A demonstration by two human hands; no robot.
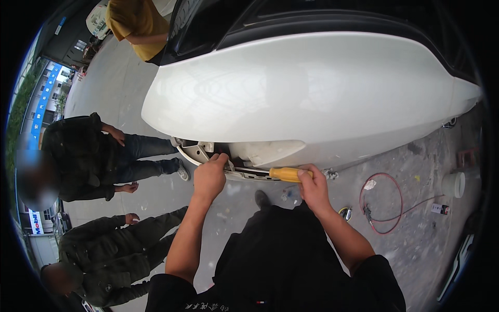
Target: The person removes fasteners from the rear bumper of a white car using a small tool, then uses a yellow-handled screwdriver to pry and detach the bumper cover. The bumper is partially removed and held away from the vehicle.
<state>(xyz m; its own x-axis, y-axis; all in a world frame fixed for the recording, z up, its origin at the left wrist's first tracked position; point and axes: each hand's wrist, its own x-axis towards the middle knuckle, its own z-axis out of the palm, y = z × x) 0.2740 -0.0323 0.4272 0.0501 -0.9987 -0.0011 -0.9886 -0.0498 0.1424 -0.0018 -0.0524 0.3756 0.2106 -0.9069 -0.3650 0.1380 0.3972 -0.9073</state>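
A white car panel [280,93] fills the upper middle, with an opening [200,151] at its lower left edge where brackets and trim show. My right hand [314,190] is closed round the yellow handle of a screwdriver [285,174]. Its metal shaft points left along the lower rim of the opening; the tip is hidden near my left hand. My left hand [209,179] is at that opening with its fingers bent together against the edge. What those fingers pinch, if anything, is too small to make out.
Two people in dark clothes [78,156] [112,252] stand at the left, and a person in a yellow shirt [138,26] is beyond the car. On the floor at the right lie a coiled red hose [399,195], a white bucket [454,184] and a small can [440,209].
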